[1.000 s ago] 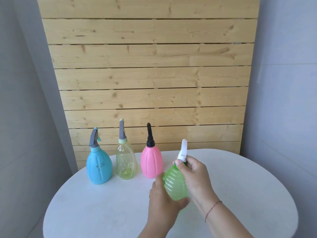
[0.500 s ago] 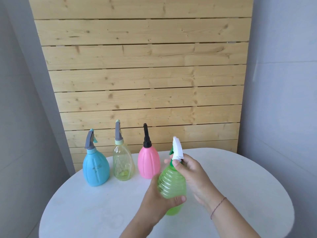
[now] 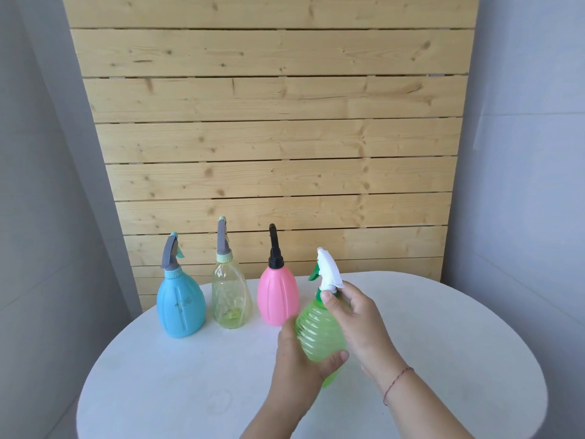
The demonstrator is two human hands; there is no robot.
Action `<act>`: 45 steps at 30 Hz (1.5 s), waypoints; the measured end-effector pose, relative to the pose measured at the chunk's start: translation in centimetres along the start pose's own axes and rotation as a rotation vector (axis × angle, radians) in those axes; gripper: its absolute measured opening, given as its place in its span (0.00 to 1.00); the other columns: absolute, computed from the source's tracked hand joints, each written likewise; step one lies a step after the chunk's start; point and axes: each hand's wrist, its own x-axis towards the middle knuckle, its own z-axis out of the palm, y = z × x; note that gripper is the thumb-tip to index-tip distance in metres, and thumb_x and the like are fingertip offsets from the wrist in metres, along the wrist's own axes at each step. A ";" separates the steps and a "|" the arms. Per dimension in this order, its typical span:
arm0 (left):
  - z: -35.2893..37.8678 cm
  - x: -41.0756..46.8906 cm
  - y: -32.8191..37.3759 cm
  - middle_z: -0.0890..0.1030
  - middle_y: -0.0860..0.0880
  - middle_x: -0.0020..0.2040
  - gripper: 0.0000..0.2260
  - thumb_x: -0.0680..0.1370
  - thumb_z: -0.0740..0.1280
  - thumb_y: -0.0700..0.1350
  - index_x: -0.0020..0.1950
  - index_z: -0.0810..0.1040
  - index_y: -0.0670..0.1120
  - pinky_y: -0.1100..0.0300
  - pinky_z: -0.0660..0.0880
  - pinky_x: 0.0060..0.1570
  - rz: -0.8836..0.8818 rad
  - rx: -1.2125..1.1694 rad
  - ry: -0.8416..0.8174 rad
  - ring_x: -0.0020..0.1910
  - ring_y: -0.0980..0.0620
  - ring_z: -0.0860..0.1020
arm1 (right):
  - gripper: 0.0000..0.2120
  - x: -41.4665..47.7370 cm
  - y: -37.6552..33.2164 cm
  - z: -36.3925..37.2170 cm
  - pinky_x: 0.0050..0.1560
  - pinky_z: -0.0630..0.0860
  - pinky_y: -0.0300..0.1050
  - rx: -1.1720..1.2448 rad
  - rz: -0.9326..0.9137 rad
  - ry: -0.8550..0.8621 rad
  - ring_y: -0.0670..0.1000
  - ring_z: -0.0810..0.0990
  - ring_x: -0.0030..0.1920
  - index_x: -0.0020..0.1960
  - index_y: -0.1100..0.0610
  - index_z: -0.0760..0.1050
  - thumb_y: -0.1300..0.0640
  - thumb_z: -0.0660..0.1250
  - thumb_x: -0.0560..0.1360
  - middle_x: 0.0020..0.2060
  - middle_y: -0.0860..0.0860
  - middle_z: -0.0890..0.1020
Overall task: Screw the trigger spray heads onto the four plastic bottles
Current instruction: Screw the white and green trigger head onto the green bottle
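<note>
Pale pine slats back a round white table (image 3: pixel 443 327) where, at four o'clock from the smooth pink bottle (image 3: pixel 278 297), the left hand (image 3: pixel 297 364) wraps the ribbed translucent green bottle (image 3: pixel 319 335) and the right hand (image 3: pixel 357 321) pinches its white spray head (image 3: pixel 329 270) collar.

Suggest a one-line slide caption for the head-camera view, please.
Left hand steadies the green bottle while right hand grips its white spray head; three capped bottles wait behind.
</note>
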 end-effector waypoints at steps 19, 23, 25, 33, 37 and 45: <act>6.9 7.1 1.1 0.65 0.45 0.68 0.35 0.72 0.72 0.48 0.75 0.59 0.49 0.47 0.65 0.70 -0.110 0.140 0.103 0.69 0.45 0.63 | 0.16 3.9 4.7 -4.3 0.64 0.74 0.53 0.160 0.258 0.019 0.49 0.81 0.58 0.61 0.46 0.72 0.49 0.68 0.74 0.55 0.48 0.83; 8.1 9.8 0.8 0.67 0.44 0.68 0.30 0.74 0.69 0.44 0.74 0.61 0.47 0.46 0.65 0.69 -0.137 0.127 0.056 0.68 0.45 0.65 | 0.21 5.9 6.3 -4.2 0.66 0.72 0.50 0.138 0.230 0.075 0.49 0.78 0.62 0.68 0.48 0.68 0.50 0.65 0.76 0.61 0.47 0.80; 8.2 10.7 0.3 0.67 0.45 0.69 0.30 0.74 0.68 0.44 0.74 0.61 0.47 0.45 0.66 0.69 -0.154 0.118 0.042 0.69 0.46 0.65 | 0.24 6.8 6.9 -4.0 0.66 0.70 0.46 0.109 0.228 0.082 0.48 0.75 0.64 0.72 0.50 0.65 0.51 0.64 0.77 0.64 0.47 0.78; 8.1 11.6 -1.0 0.65 0.45 0.72 0.32 0.77 0.66 0.49 0.77 0.56 0.49 0.46 0.63 0.72 -0.182 0.158 0.063 0.72 0.44 0.64 | 0.26 8.5 8.7 -3.3 0.58 0.69 0.41 0.088 0.266 0.113 0.49 0.74 0.63 0.74 0.52 0.62 0.50 0.62 0.78 0.66 0.49 0.75; 7.8 11.4 -1.1 0.66 0.45 0.72 0.32 0.77 0.66 0.49 0.77 0.56 0.49 0.46 0.62 0.72 -0.197 0.154 0.074 0.72 0.45 0.63 | 0.24 8.3 9.0 -2.8 0.52 0.70 0.38 0.102 0.275 0.102 0.48 0.76 0.59 0.72 0.51 0.64 0.51 0.63 0.78 0.63 0.49 0.77; 7.5 10.8 -1.4 0.76 0.43 0.59 0.22 0.71 0.72 0.44 0.62 0.69 0.43 0.42 0.72 0.63 -0.256 0.040 0.056 0.63 0.40 0.74 | 0.29 7.8 9.4 -2.5 0.63 0.71 0.45 0.111 0.311 0.103 0.51 0.74 0.64 0.73 0.53 0.61 0.48 0.65 0.76 0.66 0.52 0.75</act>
